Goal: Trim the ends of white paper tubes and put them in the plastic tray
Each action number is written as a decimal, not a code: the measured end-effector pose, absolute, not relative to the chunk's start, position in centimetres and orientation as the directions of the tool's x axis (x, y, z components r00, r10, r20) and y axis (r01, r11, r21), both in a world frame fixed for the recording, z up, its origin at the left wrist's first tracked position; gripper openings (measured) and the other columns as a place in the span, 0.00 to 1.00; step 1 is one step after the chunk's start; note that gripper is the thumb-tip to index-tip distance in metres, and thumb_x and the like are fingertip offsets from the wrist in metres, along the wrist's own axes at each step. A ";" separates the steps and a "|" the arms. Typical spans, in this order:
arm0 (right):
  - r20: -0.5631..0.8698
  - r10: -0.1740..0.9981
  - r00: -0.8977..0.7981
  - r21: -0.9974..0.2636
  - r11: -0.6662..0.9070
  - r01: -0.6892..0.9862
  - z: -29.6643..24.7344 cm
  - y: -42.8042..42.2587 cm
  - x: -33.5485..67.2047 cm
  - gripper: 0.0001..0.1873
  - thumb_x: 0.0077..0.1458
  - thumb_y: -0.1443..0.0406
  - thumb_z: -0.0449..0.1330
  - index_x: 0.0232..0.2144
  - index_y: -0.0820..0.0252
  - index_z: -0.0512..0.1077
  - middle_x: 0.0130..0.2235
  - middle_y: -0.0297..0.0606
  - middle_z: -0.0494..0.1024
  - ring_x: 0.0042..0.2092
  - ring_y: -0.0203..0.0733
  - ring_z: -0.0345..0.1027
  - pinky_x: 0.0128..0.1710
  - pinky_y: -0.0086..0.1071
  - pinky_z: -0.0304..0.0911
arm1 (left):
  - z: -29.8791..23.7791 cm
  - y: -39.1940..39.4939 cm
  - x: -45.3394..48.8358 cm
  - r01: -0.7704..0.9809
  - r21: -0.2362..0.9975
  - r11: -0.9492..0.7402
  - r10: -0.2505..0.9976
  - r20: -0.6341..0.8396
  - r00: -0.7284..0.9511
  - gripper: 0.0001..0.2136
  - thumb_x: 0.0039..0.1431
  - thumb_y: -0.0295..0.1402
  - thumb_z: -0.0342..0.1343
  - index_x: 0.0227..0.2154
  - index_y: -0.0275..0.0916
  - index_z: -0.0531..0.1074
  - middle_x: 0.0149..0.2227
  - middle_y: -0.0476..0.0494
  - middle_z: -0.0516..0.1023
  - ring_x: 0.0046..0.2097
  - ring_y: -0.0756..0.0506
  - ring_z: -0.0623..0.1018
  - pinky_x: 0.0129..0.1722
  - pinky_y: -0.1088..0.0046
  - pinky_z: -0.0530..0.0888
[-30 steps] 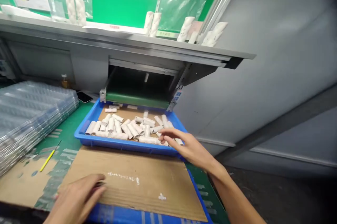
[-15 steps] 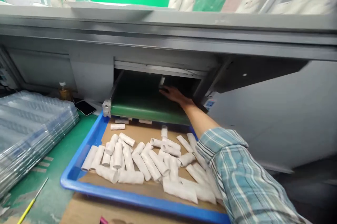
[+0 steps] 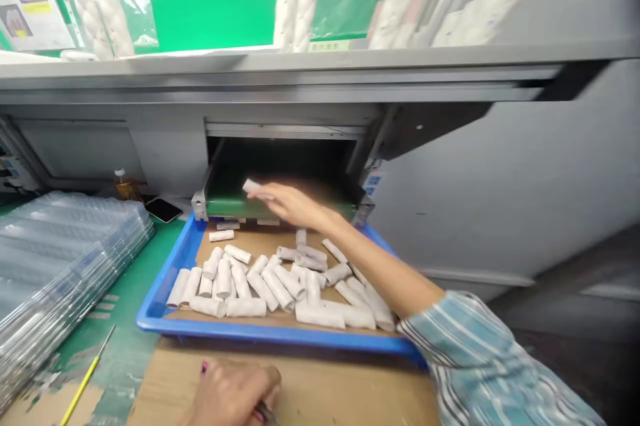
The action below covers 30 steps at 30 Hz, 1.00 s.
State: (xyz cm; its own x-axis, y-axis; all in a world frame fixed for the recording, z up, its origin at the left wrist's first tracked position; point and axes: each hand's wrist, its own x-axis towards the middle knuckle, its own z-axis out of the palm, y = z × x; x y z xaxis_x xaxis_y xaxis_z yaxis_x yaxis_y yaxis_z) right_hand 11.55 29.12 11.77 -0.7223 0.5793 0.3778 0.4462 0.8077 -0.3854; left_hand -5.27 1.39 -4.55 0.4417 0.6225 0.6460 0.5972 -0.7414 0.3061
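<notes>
while right hand [image 3: 293,205] pinches white tube [image 3: 253,186] at fingertips, tube looks light, crushable: grip mid-barrel gently; left hand [image 3: 233,394] closed on pink-marked pen [image 3: 263,413].

One head-worn view looks forward and down from above the near edge of the surface [image 3: 117,373], close over the blue tray [image 3: 280,331], facing the far shelf [image 3: 320,61]; no second view shares it

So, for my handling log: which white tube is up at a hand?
The tube touching the right hand, above the green belt; others lie in the blue tray or stand on the shelf.
</notes>
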 end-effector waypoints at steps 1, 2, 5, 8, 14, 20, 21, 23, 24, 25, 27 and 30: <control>0.394 0.583 -0.710 -0.415 0.802 0.429 11.4 25.8 12.7 0.21 0.69 0.71 0.56 0.60 0.50 0.73 0.58 0.37 0.80 0.51 0.44 0.77 0.55 0.37 0.70 | -4.1 1.3 -5.1 0.588 0.324 -0.741 0.607 0.697 0.382 0.13 0.77 0.29 0.46 0.38 0.38 0.74 0.23 0.52 0.75 0.21 0.52 0.74 0.22 0.75 0.66; 0.407 0.599 -0.690 -0.447 0.789 0.421 10.9 22.6 13.9 0.22 0.69 0.69 0.57 0.63 0.51 0.68 0.58 0.39 0.80 0.47 0.43 0.78 0.50 0.35 0.72 | -3.5 1.0 -5.0 0.582 0.340 -0.738 0.603 0.720 0.343 0.11 0.76 0.27 0.47 0.39 0.38 0.74 0.25 0.52 0.77 0.22 0.52 0.75 0.23 0.75 0.67; 0.421 0.674 -0.607 -0.588 0.712 0.382 9.0 14.3 17.3 0.23 0.70 0.63 0.58 0.64 0.56 0.61 0.54 0.42 0.81 0.42 0.42 0.79 0.42 0.33 0.73 | -1.0 -0.3 -4.6 0.567 0.449 -0.691 0.653 0.724 0.222 0.07 0.74 0.27 0.52 0.48 0.40 0.73 0.27 0.53 0.78 0.24 0.53 0.74 0.27 0.79 0.69; 0.374 0.772 -0.514 -0.843 0.514 0.159 7.2 8.7 19.2 0.17 0.68 0.59 0.62 0.56 0.56 0.69 0.51 0.42 0.81 0.46 0.44 0.79 0.45 0.35 0.73 | 1.8 -0.6 -4.0 0.479 0.703 -0.526 0.809 0.587 0.028 0.19 0.73 0.32 0.56 0.64 0.42 0.66 0.23 0.60 0.67 0.22 0.53 0.67 0.25 0.81 0.67; 0.259 0.856 -0.448 -0.966 0.229 -0.120 4.5 5.3 19.9 0.20 0.62 0.53 0.70 0.50 0.56 0.79 0.38 0.35 0.82 0.38 0.40 0.78 0.43 0.34 0.74 | 3.6 3.3 -2.3 0.267 0.842 -0.470 0.883 0.447 0.145 0.18 0.64 0.40 0.66 0.55 0.40 0.78 0.36 0.47 0.82 0.29 0.51 0.72 0.28 0.78 0.69; 0.266 0.884 -0.385 -0.942 0.153 -0.298 2.0 5.0 20.2 0.23 0.59 0.55 0.74 0.53 0.54 0.79 0.45 0.37 0.86 0.42 0.40 0.81 0.48 0.34 0.77 | 1.3 4.0 -1.3 0.218 0.850 -0.479 0.878 0.470 0.092 0.13 0.64 0.39 0.66 0.47 0.40 0.80 0.40 0.45 0.86 0.28 0.51 0.76 0.26 0.80 0.70; 0.261 0.887 -0.380 -0.945 0.153 -0.291 1.6 4.8 20.2 0.23 0.59 0.54 0.74 0.54 0.54 0.79 0.46 0.38 0.86 0.43 0.41 0.82 0.48 0.35 0.77 | 1.0 3.7 -1.2 0.213 0.856 -0.471 0.882 0.463 0.088 0.12 0.63 0.38 0.67 0.47 0.40 0.80 0.40 0.45 0.86 0.30 0.51 0.78 0.26 0.80 0.72; 0.251 0.896 -0.367 -0.953 0.161 -0.258 1.2 4.3 20.4 0.22 0.60 0.54 0.74 0.54 0.53 0.80 0.48 0.39 0.87 0.46 0.43 0.83 0.49 0.35 0.78 | 0.7 3.1 -1.2 0.201 0.862 -0.465 0.885 0.458 0.082 0.12 0.62 0.38 0.68 0.47 0.41 0.81 0.42 0.44 0.87 0.34 0.49 0.82 0.30 0.80 0.75; 0.249 0.899 -0.360 -0.957 0.172 -0.233 1.2 4.1 20.4 0.22 0.61 0.53 0.73 0.54 0.53 0.80 0.48 0.39 0.87 0.48 0.44 0.83 0.50 0.35 0.78 | 0.7 2.9 -1.3 0.196 0.862 -0.468 0.884 0.461 0.081 0.12 0.62 0.37 0.68 0.47 0.41 0.81 0.43 0.44 0.87 0.37 0.48 0.83 0.33 0.79 0.77; 0.251 0.902 -0.352 -0.961 0.188 -0.202 1.2 3.9 20.5 0.22 0.61 0.53 0.73 0.55 0.53 0.81 0.49 0.39 0.87 0.49 0.46 0.83 0.51 0.35 0.78 | 0.7 2.8 -1.3 0.192 0.859 -0.474 0.880 0.467 0.081 0.12 0.63 0.37 0.68 0.47 0.41 0.81 0.44 0.43 0.87 0.39 0.47 0.84 0.35 0.78 0.78; 0.270 0.902 -0.337 -0.962 0.240 -0.129 1.2 3.6 20.7 0.22 0.62 0.53 0.72 0.56 0.52 0.81 0.51 0.39 0.87 0.51 0.47 0.83 0.53 0.35 0.78 | 0.7 2.7 -1.5 0.193 0.850 -0.490 0.872 0.481 0.095 0.12 0.63 0.37 0.68 0.48 0.41 0.81 0.45 0.43 0.87 0.40 0.46 0.85 0.36 0.78 0.80; 0.326 0.895 -0.306 -0.942 0.333 -0.029 1.2 3.3 21.0 0.23 0.63 0.52 0.71 0.57 0.51 0.81 0.54 0.39 0.86 0.52 0.48 0.83 0.56 0.36 0.77 | 0.7 2.7 -1.8 0.204 0.834 -0.513 0.858 0.494 0.139 0.12 0.64 0.36 0.67 0.49 0.42 0.81 0.45 0.44 0.88 0.39 0.46 0.86 0.35 0.79 0.80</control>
